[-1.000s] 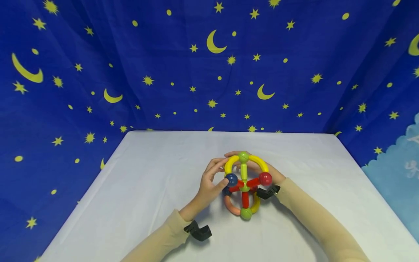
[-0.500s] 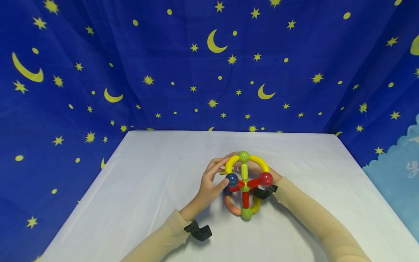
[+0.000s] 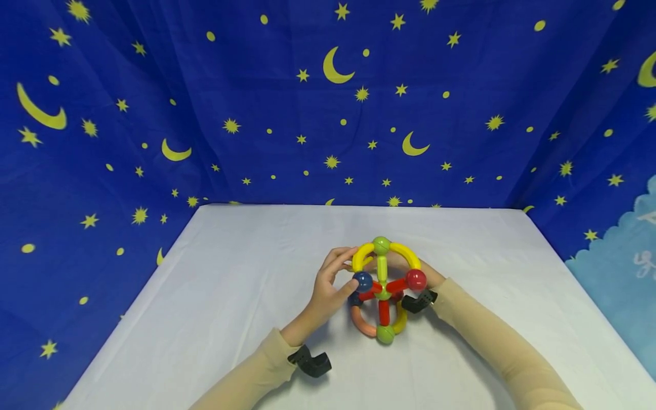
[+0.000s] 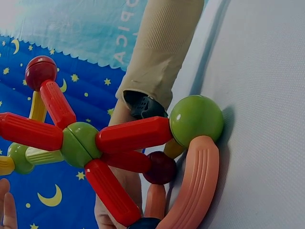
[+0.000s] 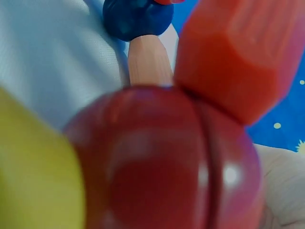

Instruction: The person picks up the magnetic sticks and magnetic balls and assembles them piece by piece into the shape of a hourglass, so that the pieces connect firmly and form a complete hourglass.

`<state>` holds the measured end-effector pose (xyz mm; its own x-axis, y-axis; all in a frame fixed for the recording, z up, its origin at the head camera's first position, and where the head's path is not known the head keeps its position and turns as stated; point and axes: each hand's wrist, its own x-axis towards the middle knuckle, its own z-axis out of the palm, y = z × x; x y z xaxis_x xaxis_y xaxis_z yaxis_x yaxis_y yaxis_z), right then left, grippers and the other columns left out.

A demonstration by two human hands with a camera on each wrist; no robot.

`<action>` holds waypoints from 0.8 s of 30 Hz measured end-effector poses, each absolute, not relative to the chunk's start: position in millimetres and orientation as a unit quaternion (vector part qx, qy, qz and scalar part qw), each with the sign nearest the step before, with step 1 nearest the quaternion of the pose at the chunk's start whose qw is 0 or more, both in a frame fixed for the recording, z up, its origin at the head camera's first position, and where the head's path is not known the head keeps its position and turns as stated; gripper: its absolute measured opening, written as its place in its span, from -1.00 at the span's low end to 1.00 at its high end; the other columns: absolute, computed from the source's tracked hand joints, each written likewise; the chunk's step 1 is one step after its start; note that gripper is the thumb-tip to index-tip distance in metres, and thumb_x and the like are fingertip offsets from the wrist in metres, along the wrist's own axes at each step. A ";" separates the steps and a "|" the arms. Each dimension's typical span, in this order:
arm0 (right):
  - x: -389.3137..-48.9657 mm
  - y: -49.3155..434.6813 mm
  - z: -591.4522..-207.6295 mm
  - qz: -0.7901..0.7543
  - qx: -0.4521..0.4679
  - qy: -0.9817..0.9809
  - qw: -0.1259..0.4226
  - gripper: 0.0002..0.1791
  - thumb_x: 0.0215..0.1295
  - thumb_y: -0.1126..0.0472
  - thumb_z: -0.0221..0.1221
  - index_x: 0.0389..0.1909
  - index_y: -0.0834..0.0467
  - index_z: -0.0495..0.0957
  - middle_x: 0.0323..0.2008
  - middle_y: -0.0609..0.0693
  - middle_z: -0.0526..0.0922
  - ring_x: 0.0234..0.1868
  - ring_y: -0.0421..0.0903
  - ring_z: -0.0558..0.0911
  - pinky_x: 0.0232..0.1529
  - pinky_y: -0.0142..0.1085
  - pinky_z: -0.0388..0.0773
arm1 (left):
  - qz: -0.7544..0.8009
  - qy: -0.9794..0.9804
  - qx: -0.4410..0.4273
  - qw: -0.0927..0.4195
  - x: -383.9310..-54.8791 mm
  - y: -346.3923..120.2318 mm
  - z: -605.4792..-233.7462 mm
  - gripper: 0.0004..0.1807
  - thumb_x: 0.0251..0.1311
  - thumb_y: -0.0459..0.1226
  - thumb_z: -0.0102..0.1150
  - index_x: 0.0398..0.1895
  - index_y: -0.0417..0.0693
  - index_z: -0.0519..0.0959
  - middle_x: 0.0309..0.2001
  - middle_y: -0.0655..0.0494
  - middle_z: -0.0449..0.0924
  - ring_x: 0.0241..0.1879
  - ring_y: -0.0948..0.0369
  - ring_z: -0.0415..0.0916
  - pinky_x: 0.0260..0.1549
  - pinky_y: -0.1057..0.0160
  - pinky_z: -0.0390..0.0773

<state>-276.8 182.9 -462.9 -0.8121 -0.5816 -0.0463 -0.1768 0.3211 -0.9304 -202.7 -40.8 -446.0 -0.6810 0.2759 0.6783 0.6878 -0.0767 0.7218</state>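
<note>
A toy of magnetic sticks and balls [image 3: 383,291] stands upright on the white table. Red sticks and one lime stick [image 3: 381,269] meet at its green centre ball; curved yellow and salmon rods form its rim. My left hand [image 3: 328,287] holds its left side, thumb on a blue ball [image 3: 363,281] and fingers by the upper yellow curved rod [image 3: 361,256]. Behind the toy is my right hand [image 3: 397,262], its fingers mostly hidden. In the right wrist view, a dark red ball [image 5: 152,157] fills the middle, with part of a palm [image 5: 281,186] at lower right.
The white cloth-covered table [image 3: 256,256] extends around the toy. A blue curtain [image 3: 287,114] with yellow moons and stars hangs behind and at the sides. Black wrist devices [image 3: 310,361] sit on both sleeves.
My right hand's fingers, visible behind the toy's top earlier, have dropped lower behind it. A bit of yellow now shows behind the upper left arc. My left hand stays in place.
</note>
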 end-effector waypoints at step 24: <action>-267.9 247.9 -469.5 -0.790 -0.088 0.583 0.166 -0.55 0.34 0.53 -0.11 -0.08 -0.04 0.56 -0.23 -0.16 0.65 -0.25 -0.28 0.61 -0.20 -0.49 0.59 | -0.639 -0.673 -0.343 0.145 -188.9 -40.6 -425.3 -0.20 0.26 0.12 0.06 0.22 -0.46 0.35 0.09 -0.38 0.35 0.09 0.38 0.32 0.02 0.04 0.48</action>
